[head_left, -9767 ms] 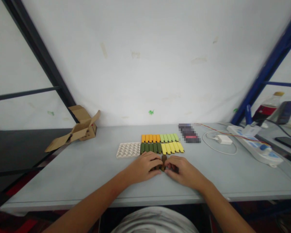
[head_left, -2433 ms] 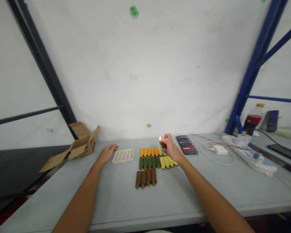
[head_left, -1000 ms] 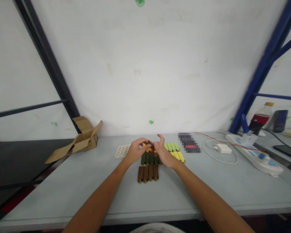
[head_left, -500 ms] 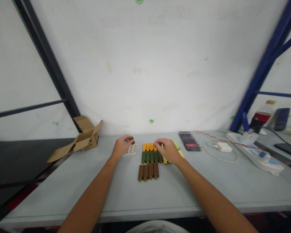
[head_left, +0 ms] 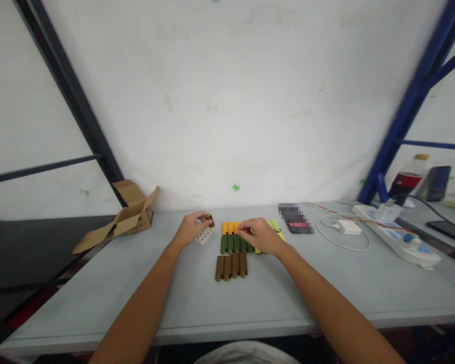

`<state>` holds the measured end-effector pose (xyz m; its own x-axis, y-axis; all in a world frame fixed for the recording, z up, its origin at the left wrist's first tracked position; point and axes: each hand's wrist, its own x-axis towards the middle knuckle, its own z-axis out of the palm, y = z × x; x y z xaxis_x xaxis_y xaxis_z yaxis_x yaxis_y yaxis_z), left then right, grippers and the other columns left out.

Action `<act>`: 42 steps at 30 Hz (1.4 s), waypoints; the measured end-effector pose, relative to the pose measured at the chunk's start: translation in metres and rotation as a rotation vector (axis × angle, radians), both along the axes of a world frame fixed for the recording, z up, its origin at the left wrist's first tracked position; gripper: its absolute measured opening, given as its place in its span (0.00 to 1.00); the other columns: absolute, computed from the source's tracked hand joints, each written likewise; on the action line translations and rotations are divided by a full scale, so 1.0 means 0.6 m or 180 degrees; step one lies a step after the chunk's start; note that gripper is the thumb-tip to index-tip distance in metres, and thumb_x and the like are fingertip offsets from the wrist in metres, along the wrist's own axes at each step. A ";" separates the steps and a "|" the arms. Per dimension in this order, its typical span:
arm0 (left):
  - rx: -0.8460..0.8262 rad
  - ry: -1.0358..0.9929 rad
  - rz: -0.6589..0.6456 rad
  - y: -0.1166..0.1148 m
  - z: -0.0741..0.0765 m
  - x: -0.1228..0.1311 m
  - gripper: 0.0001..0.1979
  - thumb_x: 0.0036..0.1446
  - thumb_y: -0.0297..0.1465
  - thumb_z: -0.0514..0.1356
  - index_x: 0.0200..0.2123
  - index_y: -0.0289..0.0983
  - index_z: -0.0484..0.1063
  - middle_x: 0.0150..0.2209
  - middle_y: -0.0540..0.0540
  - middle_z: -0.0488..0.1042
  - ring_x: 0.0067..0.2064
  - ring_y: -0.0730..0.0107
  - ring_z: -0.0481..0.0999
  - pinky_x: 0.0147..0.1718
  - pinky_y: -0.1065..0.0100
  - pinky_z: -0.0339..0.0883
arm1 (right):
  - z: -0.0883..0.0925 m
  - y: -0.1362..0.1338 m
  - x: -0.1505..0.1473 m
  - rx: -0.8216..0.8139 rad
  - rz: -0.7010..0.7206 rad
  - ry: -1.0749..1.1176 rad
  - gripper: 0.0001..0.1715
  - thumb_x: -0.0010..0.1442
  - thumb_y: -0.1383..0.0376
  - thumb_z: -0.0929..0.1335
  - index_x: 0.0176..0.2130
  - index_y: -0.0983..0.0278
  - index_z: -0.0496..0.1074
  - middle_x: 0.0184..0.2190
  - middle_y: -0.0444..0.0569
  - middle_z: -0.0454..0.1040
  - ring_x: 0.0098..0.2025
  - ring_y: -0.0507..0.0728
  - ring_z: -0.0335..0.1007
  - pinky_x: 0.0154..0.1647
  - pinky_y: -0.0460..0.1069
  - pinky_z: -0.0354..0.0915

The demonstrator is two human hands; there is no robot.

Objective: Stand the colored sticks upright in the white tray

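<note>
My left hand (head_left: pixel 191 228) is closed at the back of the table around a small dark brown piece (head_left: pixel 211 219). Below its fingers is a white tray with rows of round studs or holes (head_left: pixel 205 235), now at a slant. My right hand (head_left: pixel 261 233) is pinched above the coloured strips, with a small dark reddish bit by its fingertips, too small to name. Near it lie orange strips (head_left: pixel 230 228), dark green strips (head_left: pixel 230 244) and yellow-green strips (head_left: pixel 275 225), partly covered by the hand. Several brown strips (head_left: pixel 231 266) lie side by side closer to me.
An opened cardboard box (head_left: pixel 136 215) stands at the back left. To the right are a pixelated dark object (head_left: pixel 296 220), a white charger (head_left: pixel 349 227) with its cable and a white power strip (head_left: pixel 402 240). A cola bottle (head_left: pixel 406 182) stands beyond, near a blue post (head_left: pixel 398 121).
The white tray has turned to a slant under my left hand. My right hand has shifted slightly left, and the reddish bit shows at its fingers. The whole view moved a little.
</note>
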<state>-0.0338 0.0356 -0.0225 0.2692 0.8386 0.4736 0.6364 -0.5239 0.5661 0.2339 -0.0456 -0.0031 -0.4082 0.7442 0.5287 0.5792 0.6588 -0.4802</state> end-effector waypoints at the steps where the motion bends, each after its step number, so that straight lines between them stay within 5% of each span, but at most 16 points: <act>1: -0.0040 0.0010 -0.0080 -0.001 0.001 0.000 0.16 0.53 0.41 0.62 0.38 0.37 0.78 0.34 0.46 0.82 0.35 0.63 0.79 0.39 0.65 0.70 | -0.001 0.000 0.000 -0.0008 -0.0004 0.0005 0.10 0.60 0.68 0.67 0.30 0.66 0.78 0.27 0.47 0.78 0.27 0.50 0.68 0.31 0.45 0.58; 20: -0.0441 0.0074 -0.0668 0.015 -0.014 -0.020 0.14 0.56 0.40 0.59 0.39 0.37 0.75 0.38 0.44 0.81 0.41 0.60 0.78 0.45 0.62 0.69 | 0.000 0.001 0.002 -0.0084 0.0043 -0.0089 0.11 0.60 0.70 0.66 0.30 0.66 0.78 0.26 0.46 0.77 0.26 0.50 0.65 0.31 0.45 0.57; 32: -0.0144 0.0329 -0.0212 0.029 -0.035 -0.008 0.11 0.52 0.36 0.60 0.38 0.38 0.76 0.37 0.45 0.79 0.41 0.59 0.76 0.44 0.61 0.68 | -0.006 -0.010 0.020 -0.1171 0.1690 -0.0760 0.24 0.43 0.79 0.68 0.38 0.61 0.82 0.34 0.44 0.79 0.30 0.50 0.69 0.33 0.43 0.63; 42: -0.0096 0.0286 -0.0120 0.033 -0.043 -0.009 0.14 0.51 0.36 0.61 0.40 0.38 0.77 0.39 0.43 0.80 0.42 0.57 0.77 0.44 0.60 0.69 | 0.009 -0.032 0.010 -0.0890 0.1598 -0.1131 0.20 0.38 0.76 0.76 0.33 0.59 0.83 0.30 0.41 0.77 0.28 0.49 0.67 0.30 0.43 0.59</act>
<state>-0.0395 0.0553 -0.0481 0.3410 0.8406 0.4209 0.6656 -0.5320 0.5234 0.2400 -0.0649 0.0023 -0.8538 0.5080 0.1135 0.3893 0.7679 -0.5086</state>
